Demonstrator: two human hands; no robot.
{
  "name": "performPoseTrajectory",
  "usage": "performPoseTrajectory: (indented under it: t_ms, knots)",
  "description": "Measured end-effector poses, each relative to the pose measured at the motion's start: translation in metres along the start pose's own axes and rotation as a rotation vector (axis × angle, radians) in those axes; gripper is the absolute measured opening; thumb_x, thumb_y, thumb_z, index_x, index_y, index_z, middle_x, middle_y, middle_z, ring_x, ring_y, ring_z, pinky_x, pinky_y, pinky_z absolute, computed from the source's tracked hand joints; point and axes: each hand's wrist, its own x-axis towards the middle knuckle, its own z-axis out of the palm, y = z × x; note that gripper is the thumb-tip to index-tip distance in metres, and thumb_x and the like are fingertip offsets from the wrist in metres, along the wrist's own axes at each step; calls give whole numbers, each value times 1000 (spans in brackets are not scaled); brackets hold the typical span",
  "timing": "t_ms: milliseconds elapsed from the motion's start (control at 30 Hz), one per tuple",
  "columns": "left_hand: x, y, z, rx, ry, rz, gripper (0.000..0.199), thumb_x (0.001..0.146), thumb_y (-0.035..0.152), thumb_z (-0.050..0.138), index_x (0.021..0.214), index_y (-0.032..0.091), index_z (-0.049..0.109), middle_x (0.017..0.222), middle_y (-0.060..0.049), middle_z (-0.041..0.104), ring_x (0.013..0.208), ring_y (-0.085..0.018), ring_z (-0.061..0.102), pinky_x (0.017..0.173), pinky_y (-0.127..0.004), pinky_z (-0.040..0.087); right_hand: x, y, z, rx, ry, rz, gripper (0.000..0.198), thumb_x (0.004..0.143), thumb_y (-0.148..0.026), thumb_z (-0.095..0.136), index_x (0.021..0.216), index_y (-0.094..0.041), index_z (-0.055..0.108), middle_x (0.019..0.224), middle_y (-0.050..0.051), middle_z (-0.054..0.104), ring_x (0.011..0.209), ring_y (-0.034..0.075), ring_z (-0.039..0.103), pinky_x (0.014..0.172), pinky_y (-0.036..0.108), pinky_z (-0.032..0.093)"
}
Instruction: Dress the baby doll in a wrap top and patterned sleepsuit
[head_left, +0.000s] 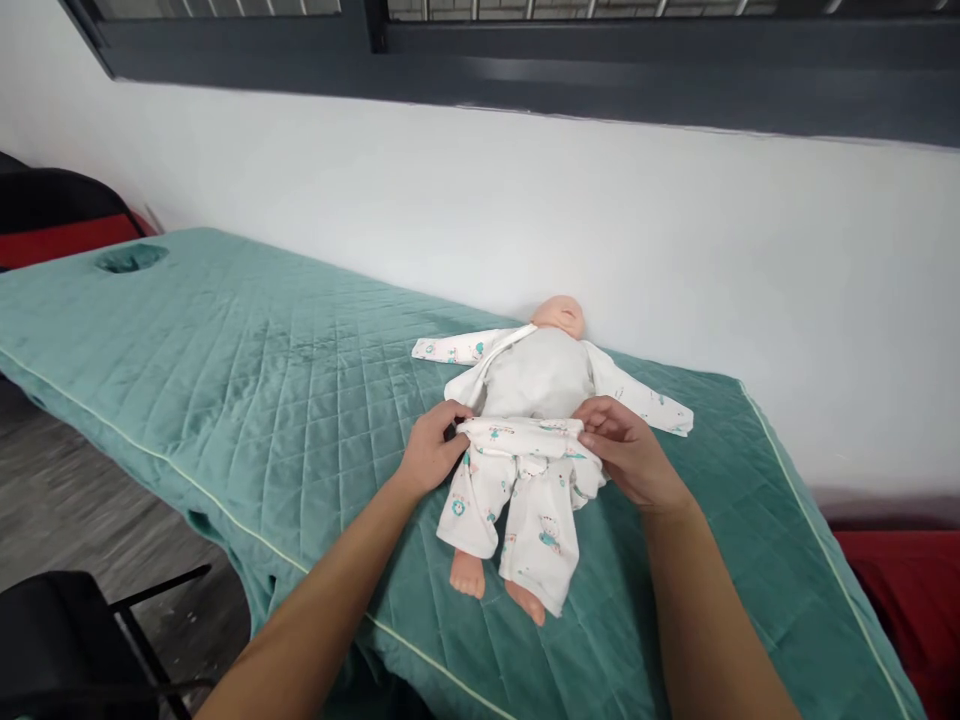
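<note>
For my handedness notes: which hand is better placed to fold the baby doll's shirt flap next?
Probably the left hand: it is beside the shirt flap, while the right hand is at the opposite side.

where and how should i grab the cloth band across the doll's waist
Probably pinch the cloth band at both ends, from either side of the doll, where the left hand and right hand are; it lies crosswise, its upper edge exposed.

On my feed, a massage bed (300, 390) with a teal quilted cover and a face hole (131, 258) carries a baby doll (536, 370) on its back, in printed white clothes (544, 530).
</note>
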Motion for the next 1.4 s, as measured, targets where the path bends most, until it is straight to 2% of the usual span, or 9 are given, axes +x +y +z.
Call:
performPoseTrajectory:
  t_ms: [133,333,467,667,733,800,933,1100,1400]
  knots:
    - [0,3,-1,-28,-28,-35,17,71,10,54,85,19,61,81,2,60,73,-15,49,70,-28,37,5,6,1,108,172,-75,27,68,-31,86,81,-25,63,82,-2,64,67,12,55,62,25,41]
    - [8,11,-4,-282,-90,32,18,87,24,56,98,19,69,107,-7,64,99,-21,58,86,-32,43,10,16,23,-187,210,-33,22,76,-37,79,82,-24,64,82,0,68,71,15,57,64,27,41]
    - [31,24,-4,-281,-159,6,37,97,41,47,82,16,70,91,-5,63,90,-20,58,85,-32,43,10,17,29,-269,230,-35,19,79,-38,76,83,-23,65,82,0,68,70,14,55,64,27,39]
    - [76,48,-12,-128,-681,-46,29,81,47,69,91,20,75,77,1,60,68,-13,49,60,-25,34,10,19,25,-353,247,-11,18,81,-38,74,84,-23,66,79,-1,66,70,14,53,64,28,37]
    - [81,45,-13,-95,-729,-41,26,79,44,71,87,20,74,71,2,56,65,-12,45,58,-25,32,11,19,26,-362,238,9,18,81,-39,74,84,-23,67,79,0,66,69,15,53,64,28,37]
    - [79,37,-12,-165,-675,-45,24,79,42,70,79,18,70,69,2,54,65,-12,45,58,-24,32,12,18,28,-354,222,25,20,80,-40,75,84,-23,67,79,0,67,70,15,54,64,29,38]
    - [69,13,-1,-405,-412,-135,28,80,44,70,78,16,65,70,2,53,65,-12,46,59,-24,34,13,16,30,-291,202,41,24,76,-42,79,83,-23,67,76,0,65,69,15,53,63,28,38]
    - [69,-7,13,-517,-170,-263,32,76,47,74,80,15,66,71,1,56,66,-12,49,62,-24,38,14,13,22,-73,220,129,31,68,-45,83,80,-23,65,60,-4,53,52,11,40,51,25,28]
    - [69,-12,13,-663,-64,-360,34,68,44,81,79,15,67,68,3,56,63,-10,48,61,-23,37,13,14,-8,156,343,70,31,68,-37,83,79,-23,58,62,-6,52,54,10,44,51,24,32]
